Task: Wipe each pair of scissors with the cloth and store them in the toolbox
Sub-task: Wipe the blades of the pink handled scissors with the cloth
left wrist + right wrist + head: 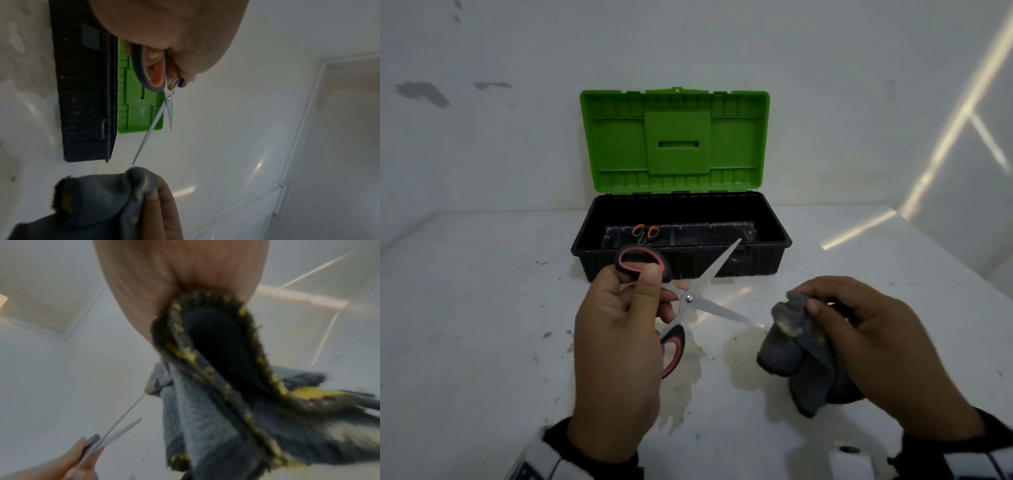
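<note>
My left hand (pixel 626 308) holds a pair of black-and-pink-handled scissors (pixel 690 298) by the handles, blades spread apart, above the table in front of the toolbox. The lower blade's tip nearly meets the grey cloth (pixel 796 346) that my right hand (pixel 859 329) grips in a bunch. The left wrist view shows the scissors (pixel 162 100) and the cloth (pixel 102 198) below their tip. The right wrist view shows the cloth (pixel 216 402) with a dark, yellow-stitched edge and the scissors (pixel 121 430). An orange-handled pair of scissors (pixel 645 233) lies inside the black toolbox (pixel 774 260).
The toolbox's green lid (pixel 674 140) stands open against the white wall. The white table (pixel 465 308) carries stains and dark specks under my hands. A white object (pixel 849 459) sits at the near edge.
</note>
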A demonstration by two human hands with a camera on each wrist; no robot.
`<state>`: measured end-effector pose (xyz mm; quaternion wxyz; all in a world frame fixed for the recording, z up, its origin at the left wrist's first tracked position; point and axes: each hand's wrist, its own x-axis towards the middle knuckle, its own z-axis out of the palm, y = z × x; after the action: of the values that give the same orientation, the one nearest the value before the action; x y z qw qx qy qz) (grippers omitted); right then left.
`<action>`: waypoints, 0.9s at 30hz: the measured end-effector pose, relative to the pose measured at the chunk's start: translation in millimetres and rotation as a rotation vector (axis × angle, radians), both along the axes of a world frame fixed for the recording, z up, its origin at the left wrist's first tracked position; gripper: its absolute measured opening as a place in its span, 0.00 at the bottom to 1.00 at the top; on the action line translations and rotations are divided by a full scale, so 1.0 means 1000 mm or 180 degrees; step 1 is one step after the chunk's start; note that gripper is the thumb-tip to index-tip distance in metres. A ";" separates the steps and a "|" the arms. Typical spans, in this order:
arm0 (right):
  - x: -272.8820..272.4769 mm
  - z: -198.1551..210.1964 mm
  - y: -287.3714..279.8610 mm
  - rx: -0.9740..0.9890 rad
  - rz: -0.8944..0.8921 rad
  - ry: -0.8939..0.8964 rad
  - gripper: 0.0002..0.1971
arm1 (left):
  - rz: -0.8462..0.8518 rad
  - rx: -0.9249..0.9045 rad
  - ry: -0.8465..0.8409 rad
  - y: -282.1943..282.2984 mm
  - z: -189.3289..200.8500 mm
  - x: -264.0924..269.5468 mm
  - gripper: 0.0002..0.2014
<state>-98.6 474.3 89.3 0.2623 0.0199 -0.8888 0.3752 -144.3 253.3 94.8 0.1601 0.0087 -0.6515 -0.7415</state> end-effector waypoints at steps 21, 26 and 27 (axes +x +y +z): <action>-0.003 0.004 -0.062 0.0608 0.0629 0.0752 0.13 | -0.0319 -0.0398 -0.0324 0.001 0.010 0.004 0.09; 0.002 -0.002 -0.073 0.0925 0.0383 0.0526 0.25 | -0.0273 -0.0319 -0.0375 0.004 0.008 0.003 0.09; 0.001 -0.003 -0.074 0.0965 0.0347 0.0552 0.24 | -0.0272 -0.0315 -0.0382 0.004 0.007 0.003 0.09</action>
<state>-98.0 400.0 86.2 0.3112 0.1395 -0.9069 0.2474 -141.4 257.4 102.1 0.0893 0.0173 -0.6956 -0.7127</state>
